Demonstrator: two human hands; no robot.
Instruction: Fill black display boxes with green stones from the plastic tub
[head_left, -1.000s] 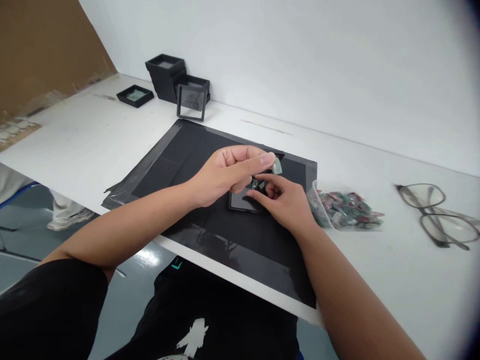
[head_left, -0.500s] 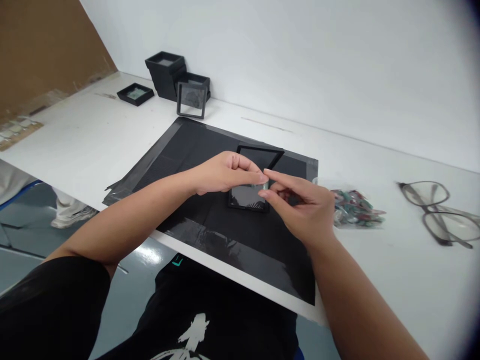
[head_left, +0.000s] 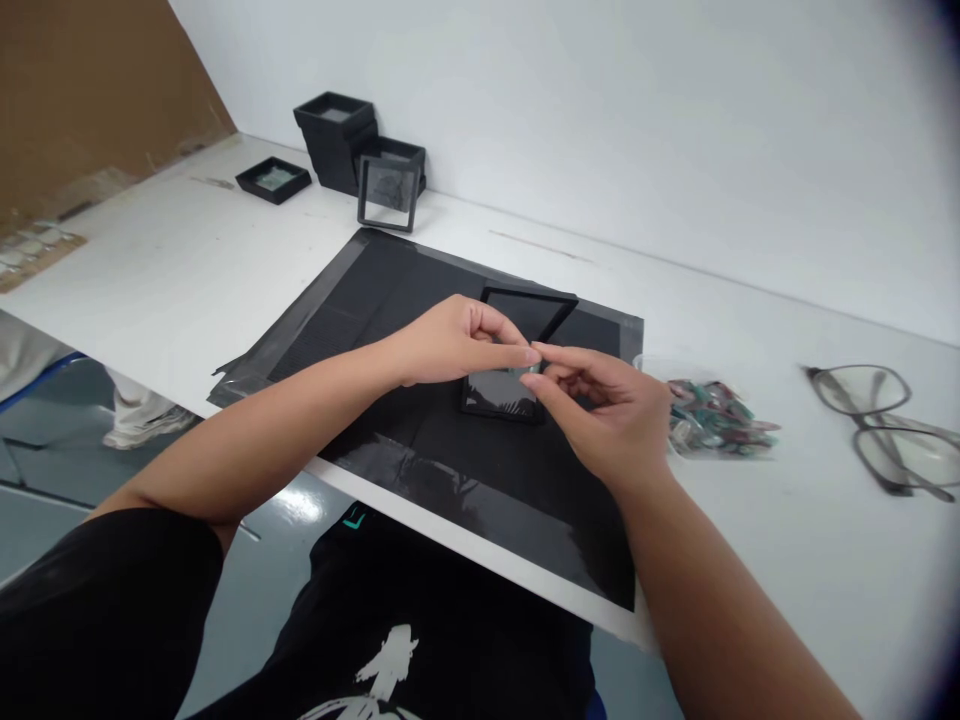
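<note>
Over a black mat [head_left: 405,440] my two hands meet, fingertips nearly touching. My left hand [head_left: 472,338] is closed in a pinch at the fingertips. Facing it, my right hand [head_left: 604,410] also pinches, thumb below and index finger above. Between them shows a small pale-green piece [head_left: 534,368], mostly hidden by the fingers; its kind is too small to make out. Beneath the hands, a thin black frame with a clear film [head_left: 501,395] lies open on the mat, partly covered by my left hand.
Right of the mat lies a clear bag of small green and red pieces [head_left: 716,418], then eyeglasses [head_left: 862,400]. Stacked black frames [head_left: 335,150] stand by the wall, with an upright frame [head_left: 388,222] and a flat one [head_left: 273,180] nearby. Someone's shoe [head_left: 146,425] shows beyond the table's left side.
The view has shifted slightly. Both hands keep their pinch above the frame, and less of the small pale-green piece shows between the fingertips now.
</note>
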